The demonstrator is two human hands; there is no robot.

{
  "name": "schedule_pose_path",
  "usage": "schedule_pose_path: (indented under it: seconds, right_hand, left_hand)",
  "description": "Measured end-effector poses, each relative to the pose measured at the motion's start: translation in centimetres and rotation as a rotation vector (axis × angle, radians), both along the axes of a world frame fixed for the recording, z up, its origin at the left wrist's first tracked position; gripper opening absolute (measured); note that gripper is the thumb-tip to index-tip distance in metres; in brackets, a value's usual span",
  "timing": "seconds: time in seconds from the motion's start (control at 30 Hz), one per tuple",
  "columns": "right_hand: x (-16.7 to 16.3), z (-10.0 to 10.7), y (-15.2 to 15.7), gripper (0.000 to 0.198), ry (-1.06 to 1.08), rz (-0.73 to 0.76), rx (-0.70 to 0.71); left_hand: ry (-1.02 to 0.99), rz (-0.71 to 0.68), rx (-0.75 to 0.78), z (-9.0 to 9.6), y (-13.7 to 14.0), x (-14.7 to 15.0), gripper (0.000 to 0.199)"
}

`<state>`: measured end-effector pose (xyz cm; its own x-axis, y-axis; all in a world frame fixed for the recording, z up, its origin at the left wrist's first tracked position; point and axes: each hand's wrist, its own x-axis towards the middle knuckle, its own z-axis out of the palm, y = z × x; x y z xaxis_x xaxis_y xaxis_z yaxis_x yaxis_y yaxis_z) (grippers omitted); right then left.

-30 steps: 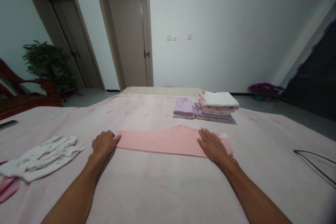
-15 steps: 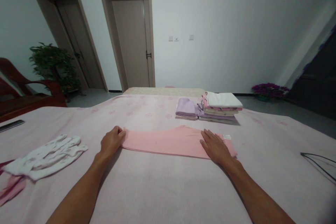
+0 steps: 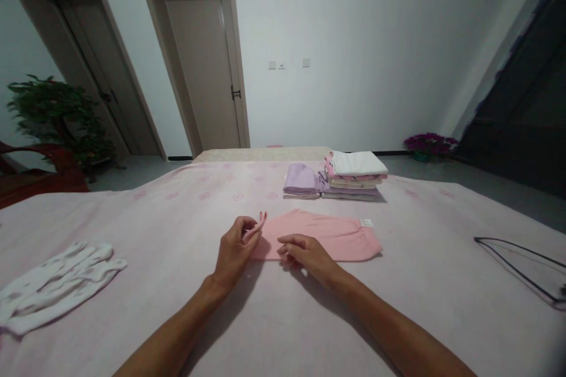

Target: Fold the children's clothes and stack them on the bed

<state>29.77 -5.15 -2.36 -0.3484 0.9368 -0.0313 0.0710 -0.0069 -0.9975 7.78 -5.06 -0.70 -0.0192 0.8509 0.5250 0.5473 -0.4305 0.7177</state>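
A pair of pink pants (image 3: 327, 235), doubled lengthwise, lies across the bedspread, with its waistband and a white label at the right. My left hand (image 3: 236, 247) is closed on the leg end, which is raised and bent back toward the right. Over the middle of the legs is my right hand (image 3: 305, 253), fingers loosely bent and apart, gripping nothing; whether its fingertips touch the cloth I cannot tell.
Folded clothes (image 3: 356, 177) are stacked beyond the pants, beside a folded lilac garment (image 3: 301, 179). A crumpled white garment (image 3: 57, 285) lies at left, a black hanger (image 3: 515, 265) at right. The pale pink bedspread (image 3: 283, 330) covers the surface.
My left hand has carried the pants' leg end up and to the right. My right hand has left the waistband and moved left to the middle. The view has shifted slightly right.
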Motion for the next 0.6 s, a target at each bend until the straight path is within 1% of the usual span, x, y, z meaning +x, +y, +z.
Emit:
schedule_pose_path:
  seconds: [0.07,0.13,0.23,0.3,0.43,0.6]
  right_hand:
    - [-1.1,0.4,-0.7,0.044,0.182,0.048,-0.071]
    - [-1.3,0.6,-1.1,0.045,0.323,0.069,-0.094]
    - [-0.7,0.6,-1.2,0.043,0.441,0.066,-0.145]
    - [-0.5,0.5,-1.1,0.035,0.460,0.051,-0.185]
    - [-0.6,0.3,-0.8,0.024,0.469,0.000,-0.233]
    - [-0.8,0.0,-0.6,0.020,0.438,-0.009,-0.224]
  left_hand:
    - [-0.023,-0.094,-0.064,-0.7,-0.5,2.0,0.022]
    - [-0.035,-0.187,-0.116,-1.5,-1.1,3.7,0.031]
    - [-0.029,-0.280,-0.145,-2.2,-1.8,5.1,0.043]
    - [-0.042,-0.300,-0.167,-2.3,-2.2,5.4,0.046]
    - [-0.118,-0.305,-0.218,-2.2,-2.6,5.3,0.036]
    - [-0.100,-0.289,-0.164,-2.7,-2.5,5.0,0.035]
